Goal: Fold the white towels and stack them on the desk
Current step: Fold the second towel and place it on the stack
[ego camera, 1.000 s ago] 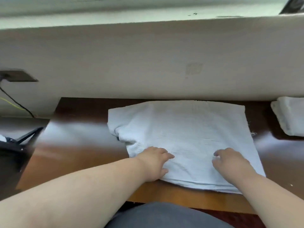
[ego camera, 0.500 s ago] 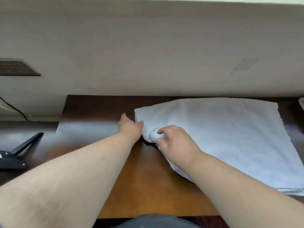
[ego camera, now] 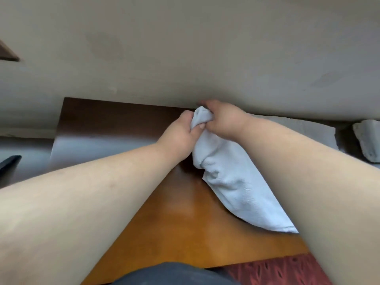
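Note:
A white towel lies on the brown wooden desk, its left end bunched and lifted off the surface. My left hand grips that bunched end from the left, thumb and fingers curled into the cloth. My right hand grips the same end from the right, close against the left hand, near the wall. My right forearm hides much of the towel's right part. Another white towel lies at the right edge of the desk, partly out of frame.
A beige wall rises right behind the desk. A dark object sits on the lower surface to the left. Red patterned carpet shows below the desk's front edge, and my grey-clad lap is at the bottom.
Both hands went from the towel's near edge to its left end, gathered it, and have lifted it up and back toward the wall. The camera has turned left.

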A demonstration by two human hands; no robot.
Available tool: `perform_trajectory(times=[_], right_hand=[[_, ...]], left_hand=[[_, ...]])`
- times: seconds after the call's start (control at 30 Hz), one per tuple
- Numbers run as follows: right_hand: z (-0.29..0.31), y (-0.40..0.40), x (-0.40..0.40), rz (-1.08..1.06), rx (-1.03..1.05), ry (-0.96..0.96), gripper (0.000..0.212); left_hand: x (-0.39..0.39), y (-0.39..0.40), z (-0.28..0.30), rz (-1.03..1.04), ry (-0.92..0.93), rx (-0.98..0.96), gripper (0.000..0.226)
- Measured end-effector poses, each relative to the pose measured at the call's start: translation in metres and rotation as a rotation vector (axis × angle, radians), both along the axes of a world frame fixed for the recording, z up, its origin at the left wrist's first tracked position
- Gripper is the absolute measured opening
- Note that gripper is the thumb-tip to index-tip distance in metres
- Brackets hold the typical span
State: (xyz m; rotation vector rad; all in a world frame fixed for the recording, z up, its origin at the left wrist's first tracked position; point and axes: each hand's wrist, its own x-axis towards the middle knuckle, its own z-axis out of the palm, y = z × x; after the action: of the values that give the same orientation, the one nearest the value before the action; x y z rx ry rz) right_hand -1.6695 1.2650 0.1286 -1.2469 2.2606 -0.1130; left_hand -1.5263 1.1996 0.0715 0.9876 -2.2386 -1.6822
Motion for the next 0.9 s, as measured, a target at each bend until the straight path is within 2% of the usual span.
perform_trajectory(times=[0.03,0.07,0.17,0.27,0.37,0.47,0.53,0.6,0.7,0.8,0.9], right_hand=[[0.006,-0.004,-0.003,0.013,0.052,0.049,0.017],[0.013,-0.007,-0.005,-0.002,0.078,0.076,0.003],[0.024,-0.014,-0.005,-0.127,0.029,0.032,0.007],[0.031,-0.022,-0.006,-0.212,-0.005,0.027,0.013],[0.025,-0.03,-0.014,-0.29,0.016,0.088,0.015],[0.007,-0.036,-0.014,-0.411,-0.015,0.061,0.027],[-0.007,-0.041,-0.013,-0.543,-0.125,-0.034,0.03],[-0.02,-0.044,-0.01,-0.623,-0.198,-0.145,0.035],[-0.041,-0.04,0.008,-0.611,-0.251,-0.374,0.047],[-0.054,-0.017,0.036,-0.538,-0.243,-0.304,0.05],[-0.062,0.036,0.073,-0.529,-0.186,-0.193,0.03]], left_hand=[[0.002,-0.001,0.0,-0.01,0.007,0.067,0.023],[0.004,0.0,0.0,-0.033,0.011,0.144,0.028],[0.007,0.005,-0.002,-0.194,-0.027,0.359,0.046],[0.011,0.011,-0.005,-0.393,-0.177,0.328,0.05],[0.018,0.022,-0.007,-0.388,-0.137,0.362,0.053],[0.031,0.03,-0.003,-0.283,-0.137,0.549,0.056],[0.041,0.029,-0.005,-0.364,-0.274,0.52,0.047],[0.051,0.032,-0.014,-0.497,-0.422,0.449,0.028],[0.064,0.04,-0.032,-0.401,-0.545,0.409,0.021],[0.073,0.04,-0.041,-0.298,-0.681,0.569,0.035],[0.073,0.025,-0.04,-0.468,-0.913,0.619,0.041]])
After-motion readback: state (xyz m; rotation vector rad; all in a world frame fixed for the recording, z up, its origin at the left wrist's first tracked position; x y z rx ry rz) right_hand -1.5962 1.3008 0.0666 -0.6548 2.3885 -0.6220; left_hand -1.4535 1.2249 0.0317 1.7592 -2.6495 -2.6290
